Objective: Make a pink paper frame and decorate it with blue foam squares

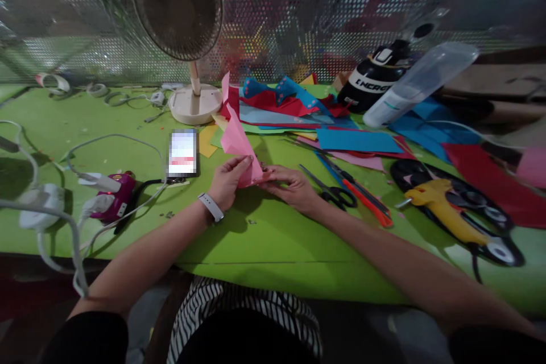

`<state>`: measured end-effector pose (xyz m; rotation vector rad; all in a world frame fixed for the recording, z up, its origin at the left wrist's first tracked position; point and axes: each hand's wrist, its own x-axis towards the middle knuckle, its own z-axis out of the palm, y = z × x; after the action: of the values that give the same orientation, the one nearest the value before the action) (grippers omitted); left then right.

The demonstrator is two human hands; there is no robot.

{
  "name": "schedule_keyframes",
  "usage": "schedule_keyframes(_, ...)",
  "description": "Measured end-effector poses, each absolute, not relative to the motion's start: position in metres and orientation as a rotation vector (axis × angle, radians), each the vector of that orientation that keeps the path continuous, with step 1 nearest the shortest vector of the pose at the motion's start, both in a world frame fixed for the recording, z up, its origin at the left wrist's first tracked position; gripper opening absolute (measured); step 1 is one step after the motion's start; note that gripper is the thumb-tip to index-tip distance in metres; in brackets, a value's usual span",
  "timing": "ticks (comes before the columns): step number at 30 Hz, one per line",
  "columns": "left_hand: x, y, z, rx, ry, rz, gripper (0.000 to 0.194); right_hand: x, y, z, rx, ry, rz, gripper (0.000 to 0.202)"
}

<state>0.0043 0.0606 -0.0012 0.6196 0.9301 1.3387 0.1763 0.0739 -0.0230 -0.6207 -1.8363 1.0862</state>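
Observation:
A folded strip of pink paper [239, 141] stands up in a zigzag between my hands, over the green table. My left hand [230, 179], with a pale band at the wrist, pinches its lower left part between thumb and fingers. At the lower right corner, the fingers of my right hand [290, 185] close on the paper's edge. A small dark bit shows at those fingertips, too small to name. Just right of my right hand lie black-handled scissors [335, 193] and an orange utility knife [369, 202].
A yellow glue gun [452, 213] rests on a black stand at the right. Behind are coloured paper sheets [358, 141], a black bottle [371, 82] and a clear bottle [420, 85]. Leftward are a phone [182, 153], a fan [196, 103], and a purple power strip [113, 198] with cables.

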Motion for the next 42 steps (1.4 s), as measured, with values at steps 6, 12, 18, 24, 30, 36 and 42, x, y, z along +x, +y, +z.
schedule_keyframes(6, 0.005, 0.060, 0.003, 0.591, 0.950, 1.319, 0.029, 0.174, 0.073, -0.020, -0.626, -1.827, 1.071, 0.018)
schedule_keyframes(12, 0.009, 0.065, 0.003, 0.608, 0.976, 1.352, 0.026, 0.173, 0.077, -0.021, -0.687, -1.786, 1.069, 0.019)
schedule_keyframes(18, 0.016, 0.078, 0.000, 0.603, 0.969, 1.381, 0.030, 0.172, 0.085, -0.021, -0.744, -1.676, 1.162, 0.022)
schedule_keyframes(24, 0.023, 0.090, -0.002, 0.621, 0.993, 1.370, 0.029, 0.179, 0.085, -0.012, -0.816, -1.639, 1.249, 0.027)
schedule_keyframes(30, 0.034, 0.094, -0.009, 0.724, 1.010, 1.321, 0.022, 0.195, 0.077, -0.014, -0.876, -1.681, 1.308, 0.032)
schedule_keyframes(36, 0.038, 0.097, -0.011, 0.795, 1.001, 1.310, 0.029, 0.195, 0.082, -0.025, -0.989, -1.613, 1.222, 0.043)
schedule_keyframes(42, 0.032, 0.088, -0.010, 0.817, 0.985, 1.289, 0.033, 0.193, 0.076, -0.025, -0.944, -1.672, 1.198, 0.032)
